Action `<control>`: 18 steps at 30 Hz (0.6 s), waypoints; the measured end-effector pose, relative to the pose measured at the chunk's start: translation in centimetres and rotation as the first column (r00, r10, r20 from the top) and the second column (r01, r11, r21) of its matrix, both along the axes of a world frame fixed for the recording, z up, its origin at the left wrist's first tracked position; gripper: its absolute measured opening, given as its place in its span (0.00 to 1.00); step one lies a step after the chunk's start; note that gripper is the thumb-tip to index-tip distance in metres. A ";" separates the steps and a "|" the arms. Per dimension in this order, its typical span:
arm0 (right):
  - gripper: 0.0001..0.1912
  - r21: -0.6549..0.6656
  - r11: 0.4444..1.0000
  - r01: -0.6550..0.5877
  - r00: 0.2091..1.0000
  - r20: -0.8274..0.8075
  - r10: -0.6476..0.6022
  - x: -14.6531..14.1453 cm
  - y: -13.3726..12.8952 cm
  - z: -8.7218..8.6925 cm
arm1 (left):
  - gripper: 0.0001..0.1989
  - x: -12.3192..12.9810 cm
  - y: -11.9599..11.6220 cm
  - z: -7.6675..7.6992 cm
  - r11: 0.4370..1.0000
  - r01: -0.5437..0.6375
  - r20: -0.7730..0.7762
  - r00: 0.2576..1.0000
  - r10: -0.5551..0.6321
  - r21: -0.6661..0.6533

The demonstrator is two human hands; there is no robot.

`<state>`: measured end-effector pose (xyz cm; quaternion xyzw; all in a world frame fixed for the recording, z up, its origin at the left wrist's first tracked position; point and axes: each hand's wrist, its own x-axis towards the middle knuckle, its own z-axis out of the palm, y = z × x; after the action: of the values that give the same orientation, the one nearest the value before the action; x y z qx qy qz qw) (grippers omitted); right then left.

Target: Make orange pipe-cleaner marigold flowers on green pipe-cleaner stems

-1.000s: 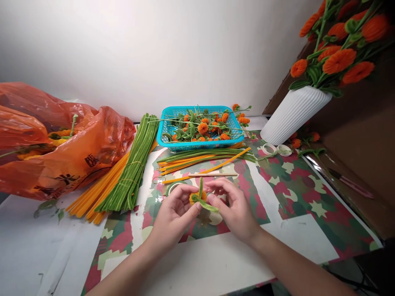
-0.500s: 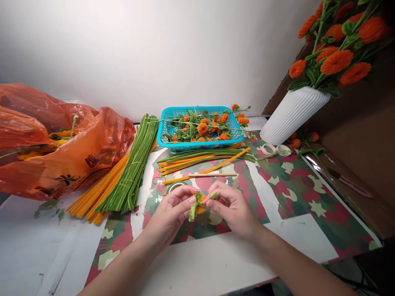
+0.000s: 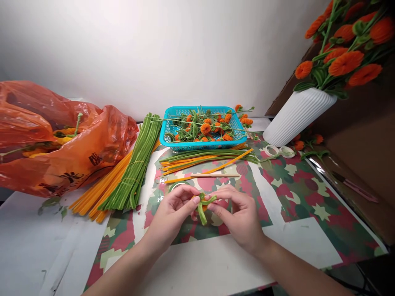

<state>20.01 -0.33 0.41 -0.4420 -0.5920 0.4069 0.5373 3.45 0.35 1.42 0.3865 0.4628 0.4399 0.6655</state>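
Pipe-cleaner flower is over the near tabletop, between my hands; left hand pinches its left side, right hand its right, apparently for steadiness, leaving green strips accessible.

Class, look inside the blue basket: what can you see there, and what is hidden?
Orange flowers and curled green pieces lie heaped in the blue basket. The heap covers much of its bottom, so whatever lies underneath cannot be seen.
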 end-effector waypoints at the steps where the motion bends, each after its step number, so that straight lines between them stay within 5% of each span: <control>1: 0.07 -0.009 1.000 0.020 1.000 -0.004 -0.020 -0.1 -0.1 0.0 | 0.08 0.0 -0.1 -0.1 1.000 -0.005 -0.020 1.000 0.006 0.025; 14: 0.12 0.172 0.985 -0.007 0.985 0.170 -0.022 -0.2 -0.2 0.6 | 0.06 0.3 -0.3 0.1 0.997 -0.021 -0.035 0.999 0.023 0.068; 18: 0.10 0.089 0.991 0.104 0.985 0.131 -0.115 -0.5 -0.5 0.7 | 0.06 0.5 -0.3 0.3 0.995 -0.058 -0.057 0.996 0.062 0.075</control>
<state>19.47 -0.81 1.11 -0.4781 -0.6180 0.3212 0.5351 3.95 0.09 1.70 0.4096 0.4774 0.4647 0.6232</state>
